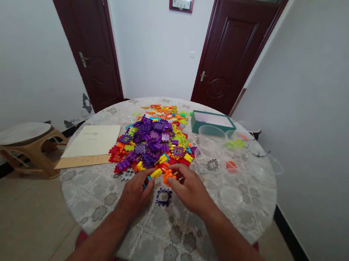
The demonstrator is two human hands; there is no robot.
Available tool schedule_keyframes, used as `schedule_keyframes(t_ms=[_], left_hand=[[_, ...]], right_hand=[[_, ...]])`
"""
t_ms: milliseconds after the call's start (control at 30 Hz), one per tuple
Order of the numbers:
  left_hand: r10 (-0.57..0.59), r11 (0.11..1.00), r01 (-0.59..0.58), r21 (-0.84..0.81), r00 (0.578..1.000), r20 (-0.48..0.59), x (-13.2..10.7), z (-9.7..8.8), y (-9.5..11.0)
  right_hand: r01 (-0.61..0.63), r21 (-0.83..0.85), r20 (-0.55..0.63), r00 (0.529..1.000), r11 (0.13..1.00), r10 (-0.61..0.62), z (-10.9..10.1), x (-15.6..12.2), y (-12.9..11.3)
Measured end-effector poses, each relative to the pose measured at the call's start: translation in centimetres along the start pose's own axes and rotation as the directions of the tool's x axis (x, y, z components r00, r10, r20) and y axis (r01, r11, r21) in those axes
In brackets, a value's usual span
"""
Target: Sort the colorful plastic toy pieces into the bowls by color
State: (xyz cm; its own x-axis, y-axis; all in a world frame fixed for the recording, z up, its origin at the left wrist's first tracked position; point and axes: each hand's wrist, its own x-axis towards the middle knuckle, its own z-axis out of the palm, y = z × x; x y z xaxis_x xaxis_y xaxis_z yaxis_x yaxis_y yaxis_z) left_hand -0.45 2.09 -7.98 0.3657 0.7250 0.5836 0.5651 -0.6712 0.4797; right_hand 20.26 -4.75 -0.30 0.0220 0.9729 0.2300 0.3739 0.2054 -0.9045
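At the near edge of a heap of plastic building pieces, my left hand pinches a yellow plastic piece by its end. A bit of blue shows between its finger and thumb. My right hand has its finger and thumb closed around an orange plastic piece; its exact shape is partly hidden. Between the hands, slightly nearer me, a dark purple square frame piece lies on the table. Mostly purple pieces top the heap, with red, yellow and green ones around them.
Clear plastic tubs stand right of the heap, some holding a few pieces. Behind them sits a green open box. Paper sheets lie at the left of the round table. A stool stands left.
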Motion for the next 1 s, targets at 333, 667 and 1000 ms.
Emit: schedule_keyframes(t_ms=[333,667,1000], left_hand=[[0.069,0.997,-0.069,0.028,0.998,-0.004,-0.3,0.5,-0.4],[0.115,0.993,-0.115,-0.001,0.993,-0.032,-0.1,0.7,-0.5],[0.141,0.99,-0.141,0.014,0.99,-0.005,0.2,0.6,-0.4]], right_hand=[[-0.043,-0.338,-0.074,0.997,0.94,0.019,-13.9,6.3,0.8],[-0.303,-0.65,-0.365,0.929,0.697,0.064,-20.8,13.8,6.7],[-0.2,-0.645,-0.176,0.978,0.738,0.111,-21.8,10.9,5.9]])
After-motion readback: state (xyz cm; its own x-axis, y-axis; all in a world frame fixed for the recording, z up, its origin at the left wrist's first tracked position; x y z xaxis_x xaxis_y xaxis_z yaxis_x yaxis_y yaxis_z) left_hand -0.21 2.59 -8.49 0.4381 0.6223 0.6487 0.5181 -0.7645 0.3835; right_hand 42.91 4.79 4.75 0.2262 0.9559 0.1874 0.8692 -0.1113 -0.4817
